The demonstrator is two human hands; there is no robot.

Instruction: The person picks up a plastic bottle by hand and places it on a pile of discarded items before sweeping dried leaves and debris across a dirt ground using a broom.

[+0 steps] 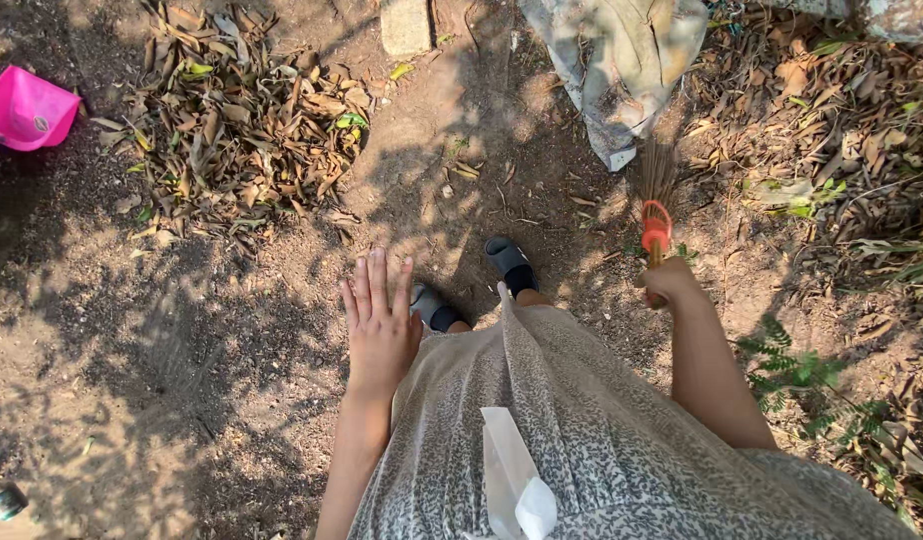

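You're mid-sweep: your right hand [670,283] is clenched around the broom [657,205] near your feet, your left hand [380,325] hangs released. Next, likely push toward the leaf pile [247,120].

The broom [658,200] has a wooden handle, an orange-red binding and a fan of thin brown bristles. It stands nearly upright, handle top closed in the right hand's grip, bristles spread on the bare dirt ground beside dry leaves.
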